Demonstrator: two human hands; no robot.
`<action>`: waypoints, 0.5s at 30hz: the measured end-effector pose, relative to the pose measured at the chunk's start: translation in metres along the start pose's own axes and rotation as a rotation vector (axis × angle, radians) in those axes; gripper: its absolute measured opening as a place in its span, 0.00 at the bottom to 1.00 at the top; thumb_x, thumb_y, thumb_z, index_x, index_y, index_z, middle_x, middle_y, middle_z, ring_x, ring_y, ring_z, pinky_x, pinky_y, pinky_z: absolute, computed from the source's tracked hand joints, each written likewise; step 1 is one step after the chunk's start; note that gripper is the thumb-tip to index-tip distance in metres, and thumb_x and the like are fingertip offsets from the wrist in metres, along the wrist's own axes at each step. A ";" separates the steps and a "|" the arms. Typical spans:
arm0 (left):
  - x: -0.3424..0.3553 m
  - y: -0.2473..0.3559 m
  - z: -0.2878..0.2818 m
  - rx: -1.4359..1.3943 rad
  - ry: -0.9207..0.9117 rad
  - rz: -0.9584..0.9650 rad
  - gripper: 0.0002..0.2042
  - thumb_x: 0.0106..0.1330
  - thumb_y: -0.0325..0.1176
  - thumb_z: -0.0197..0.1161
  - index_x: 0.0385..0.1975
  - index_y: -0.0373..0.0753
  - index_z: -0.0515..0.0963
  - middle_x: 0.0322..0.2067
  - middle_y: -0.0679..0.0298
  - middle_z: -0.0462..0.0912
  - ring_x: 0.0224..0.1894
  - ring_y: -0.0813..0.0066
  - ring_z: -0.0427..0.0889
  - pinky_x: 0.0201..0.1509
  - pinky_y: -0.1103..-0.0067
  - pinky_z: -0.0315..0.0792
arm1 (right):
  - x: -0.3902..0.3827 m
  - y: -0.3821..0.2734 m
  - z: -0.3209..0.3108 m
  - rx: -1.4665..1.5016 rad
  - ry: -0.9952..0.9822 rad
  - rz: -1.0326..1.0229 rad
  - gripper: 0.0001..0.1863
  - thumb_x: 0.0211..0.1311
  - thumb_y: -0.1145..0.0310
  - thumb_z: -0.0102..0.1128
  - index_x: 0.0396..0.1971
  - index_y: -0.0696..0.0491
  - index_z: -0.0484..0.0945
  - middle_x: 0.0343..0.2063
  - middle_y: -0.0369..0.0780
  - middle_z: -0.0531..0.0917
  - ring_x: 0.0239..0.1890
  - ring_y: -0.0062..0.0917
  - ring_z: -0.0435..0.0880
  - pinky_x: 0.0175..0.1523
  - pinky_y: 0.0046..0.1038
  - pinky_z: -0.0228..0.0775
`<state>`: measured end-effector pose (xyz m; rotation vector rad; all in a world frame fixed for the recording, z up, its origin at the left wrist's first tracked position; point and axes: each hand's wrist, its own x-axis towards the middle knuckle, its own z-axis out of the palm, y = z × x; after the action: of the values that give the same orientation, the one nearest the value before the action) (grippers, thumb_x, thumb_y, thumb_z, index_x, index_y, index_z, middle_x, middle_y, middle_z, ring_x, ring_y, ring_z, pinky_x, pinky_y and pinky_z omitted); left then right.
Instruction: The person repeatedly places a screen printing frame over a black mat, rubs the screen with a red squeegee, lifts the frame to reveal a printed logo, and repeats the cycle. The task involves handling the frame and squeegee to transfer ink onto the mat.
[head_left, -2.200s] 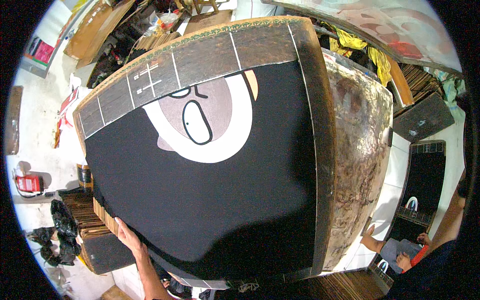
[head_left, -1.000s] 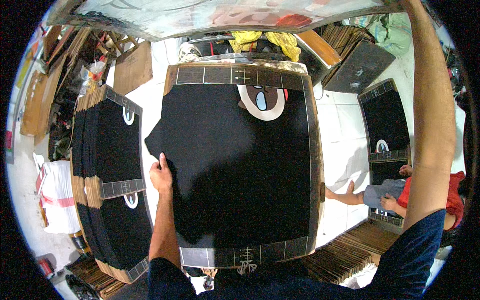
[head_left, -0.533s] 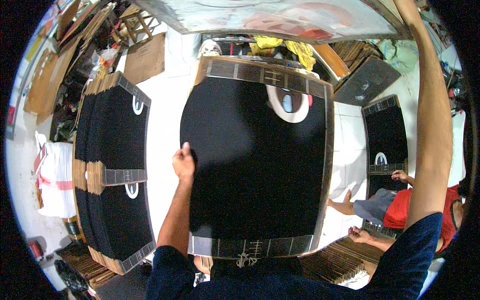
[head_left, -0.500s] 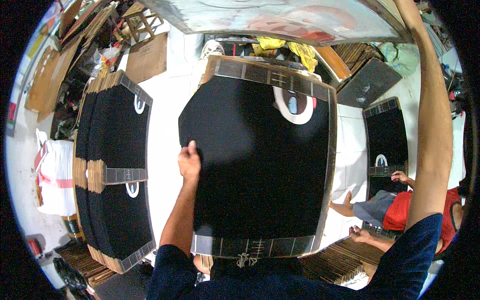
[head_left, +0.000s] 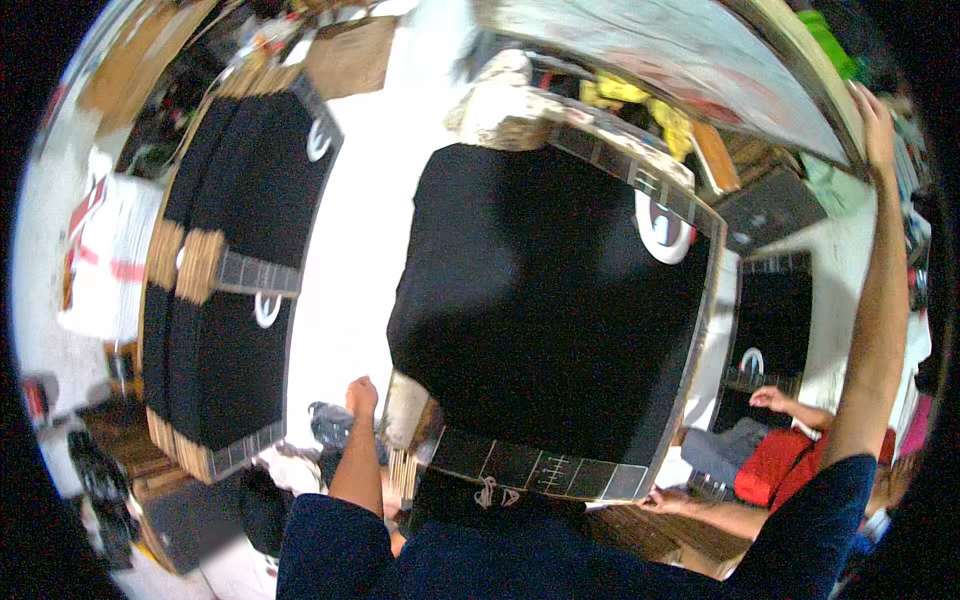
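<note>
A black cloth piece (head_left: pixel 550 320) lies on a board with dark, marked end strips (head_left: pixel 540 470). A white-ringed eye print (head_left: pixel 665 230) sits near its far right corner. My left hand (head_left: pixel 363 396) is off the cloth's near left side, over the floor, fingers curled together; whether anything is in them is hidden by blur. My right arm reaches far up the right side, and my right hand (head_left: pixel 874 122) grips the edge of a raised wood-edged screen frame (head_left: pixel 838 125) with a pale, red-stained sheet. That frame is tilted above the board's far end.
At left stand stacked boards covered in black cloth (head_left: pixel 245 345) with similar eye prints. On the right, a co-worker in a red top (head_left: pixel 775 470) sits beside another black-covered board (head_left: pixel 775 315); one hand is near my board's corner. Yellow cloths (head_left: pixel 660 115) lie beyond.
My left hand has left the cloth's left edge and moved nearer to me. My right hand, out of sight before, now shows on the frame. The view has turned, and the board's near left corner is uncovered.
</note>
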<state>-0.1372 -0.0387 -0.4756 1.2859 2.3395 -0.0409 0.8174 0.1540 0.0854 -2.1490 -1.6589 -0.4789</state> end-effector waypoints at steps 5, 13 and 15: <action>-0.063 -0.147 0.094 -0.021 -0.439 0.027 0.21 0.63 0.58 0.62 0.45 0.51 0.88 0.38 0.52 0.89 0.43 0.48 0.89 0.50 0.58 0.81 | -0.003 0.052 0.010 0.017 -0.099 -0.078 0.25 0.79 0.56 0.45 0.66 0.54 0.76 0.66 0.44 0.78 0.70 0.32 0.73 0.75 0.31 0.58; -0.132 -0.149 0.058 -0.817 -0.471 0.057 0.20 0.74 0.48 0.60 0.58 0.43 0.81 0.45 0.60 0.88 0.48 0.63 0.86 0.54 0.67 0.77 | -0.060 -0.019 -0.001 0.209 0.021 0.082 0.23 0.75 0.60 0.52 0.56 0.63 0.81 0.53 0.51 0.84 0.56 0.39 0.80 0.64 0.37 0.69; -0.136 -0.142 0.051 -0.364 -0.322 0.216 0.20 0.73 0.45 0.61 0.60 0.44 0.79 0.45 0.59 0.88 0.47 0.57 0.86 0.54 0.65 0.77 | -0.063 -0.027 -0.002 0.274 0.016 0.118 0.22 0.73 0.61 0.54 0.53 0.65 0.83 0.50 0.53 0.86 0.51 0.41 0.83 0.60 0.39 0.73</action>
<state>-0.1704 -0.2383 -0.4919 1.2338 1.8267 0.2210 0.7758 0.1063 0.0592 -2.0192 -1.4830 -0.2183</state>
